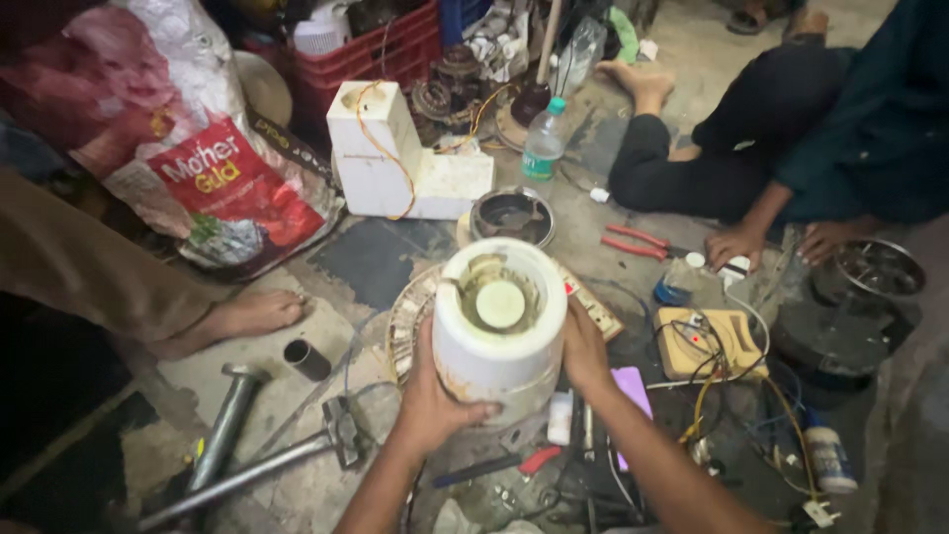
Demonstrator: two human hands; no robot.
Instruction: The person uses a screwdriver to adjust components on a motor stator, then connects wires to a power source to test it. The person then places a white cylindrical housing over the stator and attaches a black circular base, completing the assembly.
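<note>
Gripping from the left, the left hand (432, 396) wraps round the white housing (499, 326), fingers curled under its near wall; the right hand (585, 351) presses flat on the right side. Held between them above the cluttered floor (297, 396), mid-scene, the housing stands upright, long axis vertical, open end up. Its top is already bare, showing a pale disc (500, 304) inside; the body looks otherwise intact.

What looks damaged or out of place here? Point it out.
The white mixer base held by both hands, left hand and right hand, is grimy and rust-stained along its rim. A second white appliance body trails loose yellow wire.
</note>
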